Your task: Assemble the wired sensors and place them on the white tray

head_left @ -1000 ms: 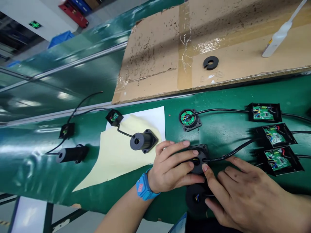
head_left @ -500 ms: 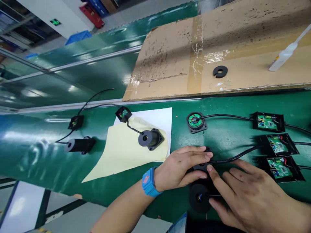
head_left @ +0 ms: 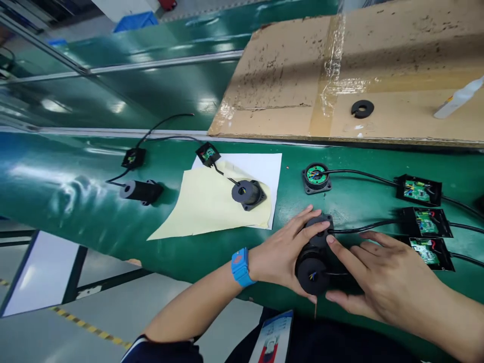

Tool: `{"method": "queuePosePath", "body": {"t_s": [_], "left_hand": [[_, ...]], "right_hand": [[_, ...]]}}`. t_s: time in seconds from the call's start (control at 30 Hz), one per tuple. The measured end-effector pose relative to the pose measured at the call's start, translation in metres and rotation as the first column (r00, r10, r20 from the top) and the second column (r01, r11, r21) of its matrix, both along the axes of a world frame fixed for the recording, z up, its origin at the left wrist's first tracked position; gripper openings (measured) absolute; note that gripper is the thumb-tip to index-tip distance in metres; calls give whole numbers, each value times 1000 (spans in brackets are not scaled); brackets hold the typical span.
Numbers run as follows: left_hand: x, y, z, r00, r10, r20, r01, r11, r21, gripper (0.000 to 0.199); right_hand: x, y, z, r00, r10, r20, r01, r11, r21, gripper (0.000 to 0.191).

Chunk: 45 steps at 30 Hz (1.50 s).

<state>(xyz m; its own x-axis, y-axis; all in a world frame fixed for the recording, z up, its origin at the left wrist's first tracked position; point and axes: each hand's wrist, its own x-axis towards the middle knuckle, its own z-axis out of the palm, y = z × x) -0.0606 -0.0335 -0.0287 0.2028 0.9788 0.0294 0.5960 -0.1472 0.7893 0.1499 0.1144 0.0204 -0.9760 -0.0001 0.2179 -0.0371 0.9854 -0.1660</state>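
My left hand (head_left: 282, 252), with a blue wristband, curves round the left side of two black cylindrical housings, fingers over the rear one and thumb beside the near one. The rear black cylindrical housing (head_left: 319, 237) is partly covered by those fingers. Coloured wire ends show in the centre hole of the near black cylindrical housing (head_left: 313, 276). My right hand (head_left: 381, 275) has its fingers apart; its index fingertip touches the rear housing beside the black cable (head_left: 365, 229). That cable runs right to an open black box with a green circuit board (head_left: 427, 222).
Behind my hands stands a round housing with an exposed green board (head_left: 316, 175), cabled to another open box (head_left: 418, 190). A third box (head_left: 433, 252) lies by my right hand. More wired housings are left, one on yellow paper (head_left: 196, 206). Cardboard (head_left: 280, 101) holds a black ring (head_left: 362, 109) and a bottle (head_left: 457, 101).
My left hand's fingers have spread over the rear housing, and its thumb has moved down beside the near one. My right index finger stays at the cable. The camera view has shifted.
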Motion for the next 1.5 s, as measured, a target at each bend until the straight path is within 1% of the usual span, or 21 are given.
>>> {"method": "queuePosePath", "body": {"t_s": [0.07, 0.13, 0.27, 0.33, 0.43, 0.53, 0.6, 0.67, 0.73, 0.83, 0.9, 0.93, 0.97, 1.0, 1.07, 1.1, 1.13, 1.2, 1.3, 1.37, 1.5], "left_hand": [[9, -6, -10, 1000, 28, 15, -28, 999, 27, 138], [19, -7, -18, 1000, 17, 15, -18, 998, 64, 135], [40, -1, -28, 999, -22, 23, 19, 991, 130, 137], [43, 4, -27, 999, -44, 31, 38, 987, 158, 139], [34, 12, -16, 995, -86, 51, 76, 980, 182, 132], [19, 23, -1, 997, 34, 65, -52, 958, 282, 104], [13, 35, 4, 997, 72, 18, -74, 917, 392, 80], [12, 47, 2, 997, 20, -68, 13, 888, 459, 65], [15, 56, -3, 990, -37, -133, 95, 879, 467, 58], [19, 57, -10, 984, -71, -161, 141, 864, 483, 57], [18, 55, -10, 982, -37, -186, 132, 838, 530, 58], [15, 55, -9, 982, 36, -188, 76, 827, 557, 57], [11, 56, -7, 974, 157, -163, -35, 817, 576, 54], [7, 59, -6, 946, 304, -113, -189, 801, 569, 53], [-2, 68, -3, 837, 546, -8, -482, 746, 460, 61], [-6, 74, -4, 799, 601, 19, -562, 736, 377, 67], [-9, 79, -5, 791, 611, 35, -591, 747, 303, 69], [-13, 84, -8, 831, 554, 50, -550, 806, 220, 63], [-11, 77, -14, 898, 436, 59, -437, 866, 244, 48], [-7, 65, -16, 927, 374, 31, -364, 875, 319, 45], [-2, 50, -17, 918, 384, -96, -307, 844, 439, 31]], "right_hand": [[4, 0, 4, 1000, 1, 29, -1, 1000, 6, 60], [12, -2, 10, 998, -7, 59, 7, 1000, 3, 63], [36, -5, 21, 995, -31, 92, 30, 1000, 9, 71], [46, -4, 22, 993, -32, 114, 30, 999, 21, 77], [51, -2, 21, 990, -34, 140, 29, 999, 39, 81], [51, -1, 21, 988, -24, 154, 17, 999, 48, 79], [50, -2, 22, 984, -17, 179, 9, 999, 43, 74], [49, -3, 23, 978, -12, 209, 7, 1000, 23, 67], [49, -4, 23, 977, -9, 215, 9, 1000, 1, 65], [48, -3, 24, 980, -15, 196, 20, 1000, -23, 63], [47, -1, 25, 981, -29, 191, 35, 999, -26, 55], [47, 0, 25, 981, -33, 191, 38, 999, -26, 51], [46, 2, 25, 981, -31, 191, 36, 999, -25, 48], [46, 3, 25, 983, -21, 184, 25, 999, -22, 48], [45, 7, 24, 985, 16, 174, -13, 1000, -17, 51], [45, 9, 23, 984, 37, 177, -35, 999, -14, 52], [45, 11, 23, 982, 58, 179, -56, 998, -11, 52], [46, 14, 22, 980, 87, 181, -87, 996, -5, 50], [45, 16, 22, 981, 91, 171, -92, 996, -2, 46], [45, 15, 23, 981, 82, 173, -82, 997, -7, 44], [42, 15, 23, 982, 101, 161, -102, 995, -6, 43]]}}
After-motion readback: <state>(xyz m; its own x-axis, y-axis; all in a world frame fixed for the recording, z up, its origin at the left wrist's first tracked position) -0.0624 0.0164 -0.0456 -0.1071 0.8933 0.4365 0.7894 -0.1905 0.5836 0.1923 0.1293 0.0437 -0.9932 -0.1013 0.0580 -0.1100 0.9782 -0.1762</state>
